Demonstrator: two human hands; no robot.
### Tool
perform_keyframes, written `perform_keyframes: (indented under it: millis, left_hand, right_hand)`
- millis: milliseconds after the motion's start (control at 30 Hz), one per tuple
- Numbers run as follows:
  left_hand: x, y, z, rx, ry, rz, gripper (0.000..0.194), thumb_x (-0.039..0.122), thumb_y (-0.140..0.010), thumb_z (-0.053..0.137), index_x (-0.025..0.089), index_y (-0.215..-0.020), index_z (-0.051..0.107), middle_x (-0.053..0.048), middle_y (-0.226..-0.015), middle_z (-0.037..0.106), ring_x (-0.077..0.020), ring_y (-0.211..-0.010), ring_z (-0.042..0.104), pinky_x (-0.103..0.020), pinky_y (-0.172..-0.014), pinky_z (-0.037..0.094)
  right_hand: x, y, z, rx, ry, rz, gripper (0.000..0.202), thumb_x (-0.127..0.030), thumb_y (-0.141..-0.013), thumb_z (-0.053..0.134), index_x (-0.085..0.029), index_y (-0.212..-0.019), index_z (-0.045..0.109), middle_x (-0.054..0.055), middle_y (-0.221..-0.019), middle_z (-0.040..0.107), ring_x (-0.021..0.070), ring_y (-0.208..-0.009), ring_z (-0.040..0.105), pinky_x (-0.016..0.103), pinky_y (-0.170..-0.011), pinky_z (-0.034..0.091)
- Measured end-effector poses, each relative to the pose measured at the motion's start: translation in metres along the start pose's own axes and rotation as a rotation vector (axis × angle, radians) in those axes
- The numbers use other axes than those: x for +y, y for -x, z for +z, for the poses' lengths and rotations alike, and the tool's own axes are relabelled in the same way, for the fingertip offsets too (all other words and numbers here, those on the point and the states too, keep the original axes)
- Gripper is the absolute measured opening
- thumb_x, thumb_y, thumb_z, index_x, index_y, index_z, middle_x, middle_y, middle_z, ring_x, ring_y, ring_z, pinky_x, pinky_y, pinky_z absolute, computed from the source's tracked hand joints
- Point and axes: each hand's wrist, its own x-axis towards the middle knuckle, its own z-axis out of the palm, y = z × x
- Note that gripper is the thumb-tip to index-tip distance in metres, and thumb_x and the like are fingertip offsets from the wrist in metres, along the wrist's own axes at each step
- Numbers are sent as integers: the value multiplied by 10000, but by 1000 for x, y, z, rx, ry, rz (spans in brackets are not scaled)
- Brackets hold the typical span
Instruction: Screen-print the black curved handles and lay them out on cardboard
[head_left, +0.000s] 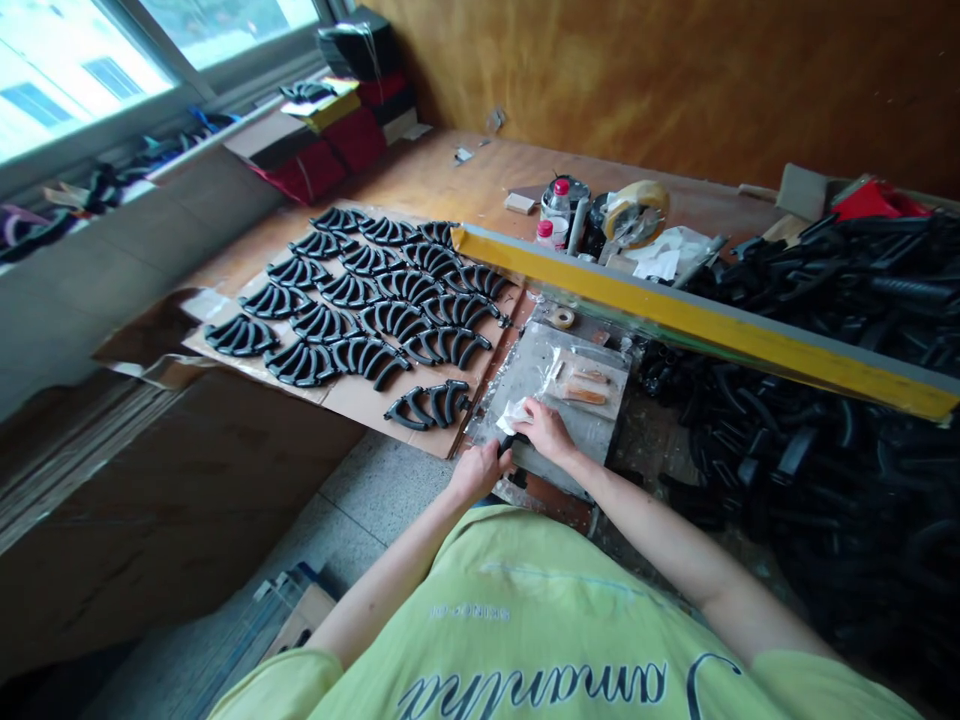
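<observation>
Left hand [480, 472] gripping a black piece [508, 442], right hand [546, 430] pinching a white cloth [513, 414] beside it.
The piece is lying between both hands, partly hidden by fingers; the left is probably steadying it, leaving the right free for the cloth. Beneath the hands a grey board [511, 375] is serving as a worktop, with brown strips [583, 395] resting just beyond the right hand. Beyond the left hand, curved pieces [386, 322] are nesting in rows on cardboard [360, 404], perhaps for order; right of the right hand, loose parts [795, 455] are heaping.
</observation>
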Motion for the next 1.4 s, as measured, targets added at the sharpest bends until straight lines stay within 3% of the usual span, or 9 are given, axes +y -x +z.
perform_keyframes:
  millis: [233, 400, 533, 733, 800, 933, 1067, 1200, 1400]
  left_hand:
    - [0, 0, 0, -9, 38, -11, 389, 486, -939, 358, 189, -997, 603, -125, -834, 710, -269, -858, 696, -300, -695, 468]
    - [0, 1, -6, -18, 41, 9, 351, 445, -939, 370, 184, -969, 601, -125, -814, 710, -266, -842, 695, -295, -685, 461]
    - [2, 6, -12, -12, 73, 17, 337, 438, -936, 382, 181, -912, 598, -105, -762, 701, -248, -802, 695, -275, -654, 438]
    - [20, 24, -33, -23, 265, 50, 285, 431, -932, 408, 203, -842, 553, -32, -655, 659, -176, -628, 654, -234, -568, 373]
    - [27, 30, -42, -18, 303, 86, 266, 409, -935, 407, 207, -813, 530, -17, -627, 637, -165, -609, 638, -230, -559, 353]
    - [39, 37, -56, -17, 347, 147, 258, 399, -938, 402, 214, -793, 509, 9, -575, 594, -153, -590, 617, -226, -551, 328]
    - [54, 36, -59, -31, 357, 165, 257, 414, -930, 402, 219, -795, 501, 18, -567, 595, -150, -563, 605, -225, -539, 324]
    - [71, 34, -55, -10, 208, 211, 211, 385, -924, 422, 220, -818, 500, -11, -635, 634, -177, -640, 643, -242, -568, 328]
    - [89, 34, -54, -26, 192, 277, 218, 397, -934, 400, 230, -817, 479, -8, -622, 625, -180, -659, 651, -246, -576, 329]
  right_hand:
    - [22, 19, -20, -35, 51, 113, 246, -231, -679, 655, -209, -633, 414, -50, -586, 479, 118, -582, 441, 230, -557, 265]
    - [37, 36, -43, 70, -244, 217, 220, -336, -679, 642, -210, -702, 464, -54, -630, 513, 113, -523, 458, 223, -491, 326]
    - [16, 40, -38, 161, -450, 247, 277, -407, -669, 657, -213, -753, 478, -49, -678, 551, 121, -541, 496, 235, -497, 396]
    - [-14, 48, -24, 257, -250, 140, 260, -407, -713, 675, -217, -741, 501, -38, -662, 555, 135, -635, 500, 234, -598, 392]
    - [-8, 52, -32, 328, -172, 129, 250, -399, -732, 661, -218, -723, 489, -32, -653, 537, 135, -631, 481, 239, -607, 384]
    - [5, 61, -64, 508, -222, 275, 274, -420, -716, 666, -222, -729, 478, -36, -621, 522, 133, -574, 466, 240, -551, 376]
    - [-18, 74, -86, 593, -421, 287, 315, -472, -706, 678, -218, -792, 511, -20, -690, 595, 140, -580, 527, 240, -537, 417]
    - [-41, 81, -82, 525, -316, 172, 292, -453, -713, 690, -214, -774, 534, -25, -683, 595, 131, -616, 531, 235, -597, 422]
    - [-5, 77, -96, 591, -245, 263, 256, -422, -729, 670, -210, -756, 528, -31, -635, 555, 129, -584, 495, 241, -568, 395]
